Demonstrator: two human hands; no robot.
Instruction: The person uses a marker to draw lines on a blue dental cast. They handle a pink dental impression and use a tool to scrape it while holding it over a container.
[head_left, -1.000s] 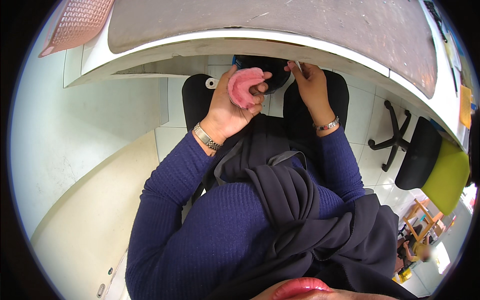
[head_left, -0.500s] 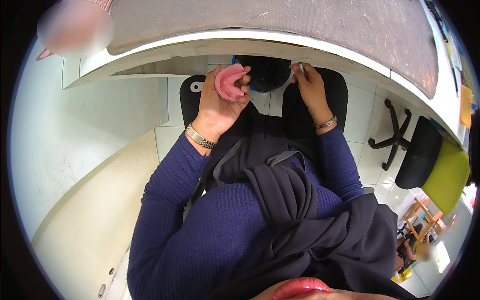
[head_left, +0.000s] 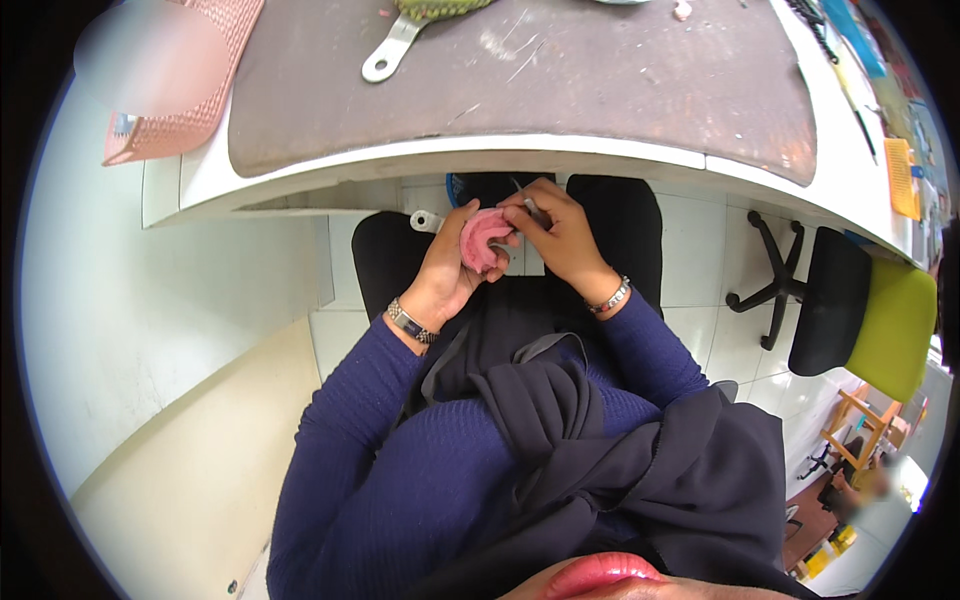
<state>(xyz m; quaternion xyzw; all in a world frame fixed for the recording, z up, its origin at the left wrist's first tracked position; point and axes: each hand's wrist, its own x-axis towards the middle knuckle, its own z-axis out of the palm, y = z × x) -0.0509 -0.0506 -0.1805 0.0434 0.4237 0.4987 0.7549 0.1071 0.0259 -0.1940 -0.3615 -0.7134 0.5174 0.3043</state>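
Observation:
My left hand [head_left: 447, 268] holds a pink horseshoe-shaped mould [head_left: 482, 237], channel upward; a pale metal handle with a hole [head_left: 423, 220] sticks out left behind my fingers. My right hand [head_left: 560, 235] grips a thin metal hand tool [head_left: 532, 203] at the mould's upper right edge, its fingers close against the pink material. Beneath the desk, behind my hands, is a dark bin with a blue side [head_left: 455, 188].
The desk mat [head_left: 520, 100] carries a handled tray with green material [head_left: 393, 50]. A pink basket [head_left: 165, 142] sits left, pens and an orange item [head_left: 901, 178] right. A black-green chair [head_left: 880, 330] stands right, with a seated person [head_left: 845, 495] farther behind.
My right hand has moved left to the pink mould with the tool, and my left hand has shifted slightly right. The view has tilted, showing more of the desk top.

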